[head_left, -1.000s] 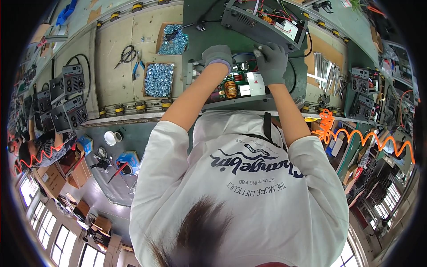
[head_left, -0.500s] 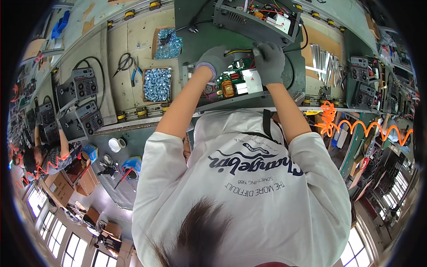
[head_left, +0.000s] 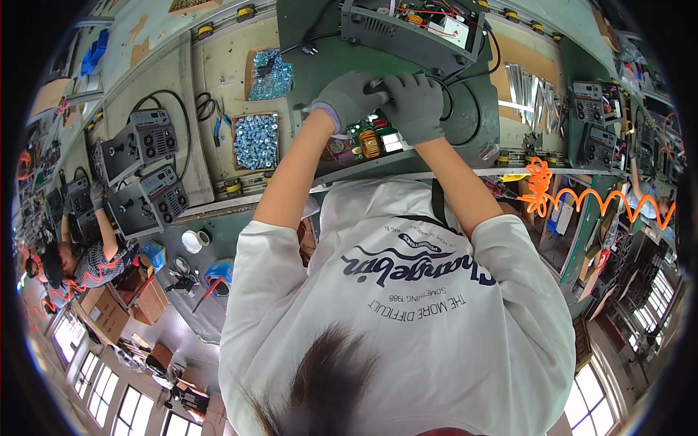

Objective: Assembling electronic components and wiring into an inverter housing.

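Both hands wear grey gloves and meet over an open device [head_left: 349,171] with a dark metal housing. My left hand [head_left: 350,98] is closed, fingers curled towards the right hand; a small dark piece shows at its fingertips, too hidden to name. My right hand [head_left: 416,109] is closed around a black cable [head_left: 450,102], which loops out past its knuckles. Beneath the hands, a copper-wound coil [head_left: 370,143] sits beside a green circuit board and a white block [head_left: 392,142]. My right hand covers much of the device's right part.
A second open device [head_left: 407,36] stands beyond my hands. To the left are two boxes of small metal parts [head_left: 256,142], pliers [head_left: 220,127] and scissors [head_left: 206,107]. Metal strips [head_left: 534,98] lie on the right, above a coiled orange hose [head_left: 536,189]. A co-worker [head_left: 94,258] is far left.
My right hand has moved left to meet my left hand, and a black cable loop now shows beside it. The yellow wire between the hands is now hidden.
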Action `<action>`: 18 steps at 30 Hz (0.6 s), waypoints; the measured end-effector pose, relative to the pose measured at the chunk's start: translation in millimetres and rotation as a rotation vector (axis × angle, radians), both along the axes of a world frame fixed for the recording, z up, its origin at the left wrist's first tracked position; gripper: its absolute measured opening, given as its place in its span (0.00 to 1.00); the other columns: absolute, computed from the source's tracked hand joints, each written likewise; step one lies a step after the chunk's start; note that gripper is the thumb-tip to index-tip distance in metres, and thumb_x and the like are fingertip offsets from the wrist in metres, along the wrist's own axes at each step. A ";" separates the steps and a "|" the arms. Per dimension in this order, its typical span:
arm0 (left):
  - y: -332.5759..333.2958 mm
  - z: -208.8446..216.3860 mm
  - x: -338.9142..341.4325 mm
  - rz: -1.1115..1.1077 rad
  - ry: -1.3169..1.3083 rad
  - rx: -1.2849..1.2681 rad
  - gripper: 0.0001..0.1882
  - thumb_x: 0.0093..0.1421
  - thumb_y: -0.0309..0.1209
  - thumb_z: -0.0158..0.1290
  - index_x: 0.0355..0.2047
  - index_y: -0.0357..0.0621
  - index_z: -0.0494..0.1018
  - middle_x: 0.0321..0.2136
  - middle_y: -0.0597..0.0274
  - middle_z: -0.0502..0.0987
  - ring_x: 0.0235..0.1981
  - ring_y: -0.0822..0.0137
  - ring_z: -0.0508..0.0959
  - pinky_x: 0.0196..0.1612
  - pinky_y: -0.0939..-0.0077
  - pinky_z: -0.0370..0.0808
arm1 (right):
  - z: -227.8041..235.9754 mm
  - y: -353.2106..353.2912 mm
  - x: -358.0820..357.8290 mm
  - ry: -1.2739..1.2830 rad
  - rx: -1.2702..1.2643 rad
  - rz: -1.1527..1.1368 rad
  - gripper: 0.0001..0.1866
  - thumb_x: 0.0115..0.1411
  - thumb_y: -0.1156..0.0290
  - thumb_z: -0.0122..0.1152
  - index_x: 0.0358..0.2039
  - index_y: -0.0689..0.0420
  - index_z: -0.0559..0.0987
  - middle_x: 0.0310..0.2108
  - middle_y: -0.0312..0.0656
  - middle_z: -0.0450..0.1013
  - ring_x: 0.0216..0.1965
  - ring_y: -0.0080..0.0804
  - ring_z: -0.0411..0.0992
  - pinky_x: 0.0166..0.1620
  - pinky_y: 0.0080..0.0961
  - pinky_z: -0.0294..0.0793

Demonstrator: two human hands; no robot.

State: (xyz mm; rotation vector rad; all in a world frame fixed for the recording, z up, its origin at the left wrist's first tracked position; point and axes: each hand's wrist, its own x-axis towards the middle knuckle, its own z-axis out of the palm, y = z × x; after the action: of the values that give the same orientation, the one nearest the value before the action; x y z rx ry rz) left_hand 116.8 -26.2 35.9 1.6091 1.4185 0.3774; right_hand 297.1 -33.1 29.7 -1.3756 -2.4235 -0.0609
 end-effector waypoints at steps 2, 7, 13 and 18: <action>-2.2 19.5 5.2 -0.089 0.393 0.252 0.29 0.60 0.52 0.55 0.53 0.43 0.75 0.48 0.48 0.80 0.47 0.48 0.80 0.53 0.61 0.74 | -8.6 -1.3 4.7 0.024 -0.012 0.014 0.18 0.51 0.60 0.67 0.44 0.46 0.79 0.34 0.34 0.76 0.40 0.37 0.75 0.46 0.39 0.71; 1.1 14.9 0.0 0.022 0.234 0.201 0.25 0.62 0.48 0.54 0.54 0.46 0.74 0.49 0.48 0.79 0.48 0.48 0.79 0.53 0.60 0.74 | -10.4 -5.2 13.6 0.152 -0.055 -0.062 0.18 0.51 0.65 0.65 0.44 0.46 0.79 0.36 0.35 0.77 0.38 0.38 0.76 0.43 0.40 0.71; 9.4 -20.9 -23.3 0.196 0.067 0.143 0.20 0.65 0.43 0.52 0.52 0.45 0.75 0.48 0.46 0.79 0.48 0.48 0.79 0.51 0.60 0.74 | 8.3 -17.5 35.5 0.030 -0.058 -0.152 0.15 0.53 0.66 0.62 0.43 0.48 0.79 0.44 0.39 0.75 0.48 0.43 0.72 0.47 0.43 0.70; 23.8 8.2 -12.3 0.190 0.114 0.073 0.18 0.64 0.41 0.53 0.49 0.45 0.78 0.45 0.46 0.80 0.46 0.50 0.80 0.51 0.62 0.75 | -0.4 -26.3 46.6 0.162 -0.137 -0.272 0.15 0.54 0.64 0.62 0.43 0.50 0.78 0.53 0.43 0.71 0.54 0.50 0.67 0.53 0.46 0.68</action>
State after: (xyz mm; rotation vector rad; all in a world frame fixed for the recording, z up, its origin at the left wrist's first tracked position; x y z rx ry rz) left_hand 104.6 -2.3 44.1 1.5800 1.6679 0.4581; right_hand 343.7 -59.4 29.3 -1.6942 -2.1302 0.1467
